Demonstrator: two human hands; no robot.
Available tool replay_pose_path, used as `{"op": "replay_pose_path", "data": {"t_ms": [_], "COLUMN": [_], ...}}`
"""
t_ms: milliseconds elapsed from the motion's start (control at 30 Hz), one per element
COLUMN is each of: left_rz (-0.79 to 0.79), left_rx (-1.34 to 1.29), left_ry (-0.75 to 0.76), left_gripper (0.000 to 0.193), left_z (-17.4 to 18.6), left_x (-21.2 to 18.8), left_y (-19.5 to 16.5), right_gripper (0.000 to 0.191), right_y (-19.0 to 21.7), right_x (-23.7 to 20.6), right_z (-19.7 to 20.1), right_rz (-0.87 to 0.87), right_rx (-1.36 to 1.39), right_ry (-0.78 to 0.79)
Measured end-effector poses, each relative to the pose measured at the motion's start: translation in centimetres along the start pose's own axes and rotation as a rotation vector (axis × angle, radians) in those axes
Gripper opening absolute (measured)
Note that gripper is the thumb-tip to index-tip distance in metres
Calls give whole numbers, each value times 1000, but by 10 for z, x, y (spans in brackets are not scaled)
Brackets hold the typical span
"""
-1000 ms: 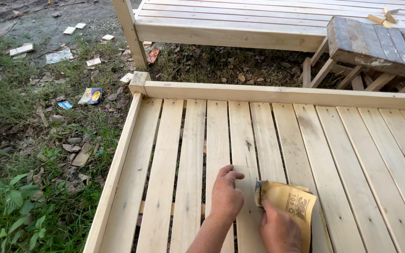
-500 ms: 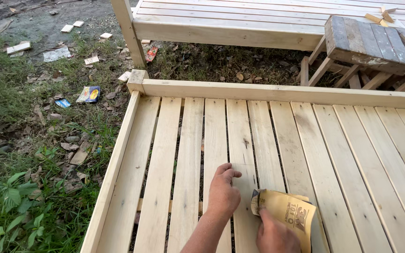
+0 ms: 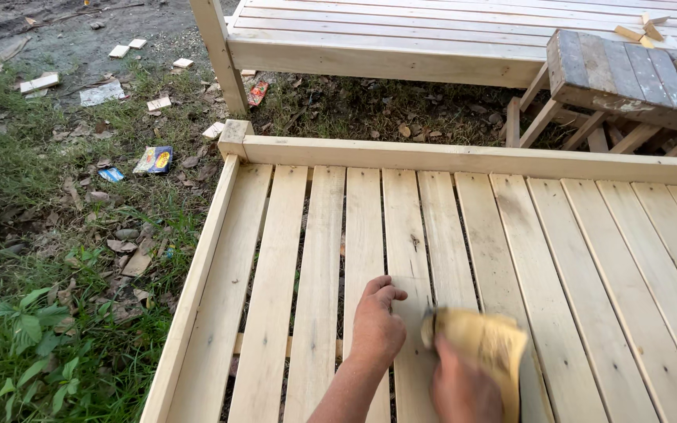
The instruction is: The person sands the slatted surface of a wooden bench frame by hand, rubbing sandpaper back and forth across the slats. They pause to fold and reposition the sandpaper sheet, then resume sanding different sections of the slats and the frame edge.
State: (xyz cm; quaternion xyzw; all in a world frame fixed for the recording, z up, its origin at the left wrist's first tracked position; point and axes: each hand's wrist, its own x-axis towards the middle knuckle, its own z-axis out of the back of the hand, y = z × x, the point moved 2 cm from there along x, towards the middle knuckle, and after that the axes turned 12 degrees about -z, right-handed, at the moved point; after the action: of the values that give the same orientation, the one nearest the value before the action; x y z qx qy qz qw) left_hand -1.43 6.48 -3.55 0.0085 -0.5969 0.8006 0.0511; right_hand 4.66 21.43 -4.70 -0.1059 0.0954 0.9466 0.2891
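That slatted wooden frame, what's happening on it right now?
A person is bent over a slatted wooden frame set on grass. Their left hand rests flat on a slat, and their right hand presses a yellowish sheet of sandpaper against the neighbouring slat. The sheet is blurred. A worn wooden stool stands beyond the frame, and wood offcuts lie scattered on the ground.

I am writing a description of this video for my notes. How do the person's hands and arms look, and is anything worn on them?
Both hands are bare: no gloves, rings or watch show on the left hand or the right hand. The left forearm is also uncovered, with no sleeve in view. Of the right arm, little shows beyond the hand, so a sleeve there cannot be judged.
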Motion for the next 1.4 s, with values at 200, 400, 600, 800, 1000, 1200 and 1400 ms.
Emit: {"op": "replay_pose_path", "data": {"t_ms": [200, 400, 600, 800, 1000, 1200, 1400], "left_rz": [34, 62, 62, 24, 11, 24, 20], "left_rx": [-11, -3, 18, 23, 27, 55, 52], "left_ry": [5, 9, 10, 1, 9, 42, 54], "left_gripper": [46, 46, 46, 47, 45, 47, 48], "left_z": [-2, 3, 2, 2, 1, -2, 2], "left_x": [1, 2, 1, 0, -1, -4, -5], "left_y": [6, -3, -3, 1, -1, -1, -7], "right_gripper": [29, 23, 55, 27, 30, 45, 22], "right_y": [28, 71, -7, 42, 20, -49, 41], "right_x": [34, 86, -11, 61, 52, -19, 60], "right_z": [11, 36, -6, 12, 0, -53, 6], "right_rz": [48, 97, -12, 50, 103, 418, 60], "right_rx": [16, 88, -21, 23, 92, 157, 0], "right_ry": [-70, -134, -8, -61, -115, -626, -38]}}
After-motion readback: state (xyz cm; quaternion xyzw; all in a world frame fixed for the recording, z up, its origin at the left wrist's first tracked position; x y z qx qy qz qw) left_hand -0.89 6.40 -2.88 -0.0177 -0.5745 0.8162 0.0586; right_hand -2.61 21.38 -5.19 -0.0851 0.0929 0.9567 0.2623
